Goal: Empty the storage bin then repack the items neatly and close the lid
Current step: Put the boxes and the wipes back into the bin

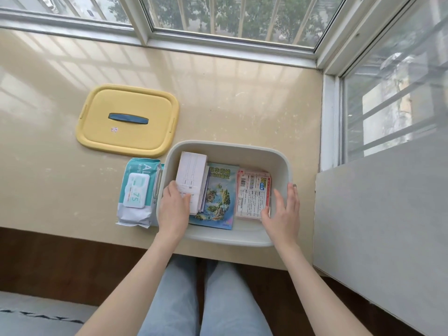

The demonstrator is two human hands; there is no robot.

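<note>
An open pale grey storage bin [242, 147] stands near the front edge of the beige sill. Inside lie a white box [192, 173] at the left, a blue illustrated booklet [219, 197] in the middle and a pink printed packet [252, 192] at the right. My left hand [173, 209] rests inside the bin against the near end of the white box, thumb on its top. My right hand [282, 214] is spread with straight fingers at the bin's right wall, thumb touching the pink packet. The yellow lid [128, 137] with a blue handle lies flat, back left.
A teal-and-white pack of wet wipes [137, 190] lies on the sill against the bin's left side. Window frames [230, 44] close off the back and right. A grey ledge [383, 214] stands at the right. My knees in jeans [206, 299] are below the sill edge.
</note>
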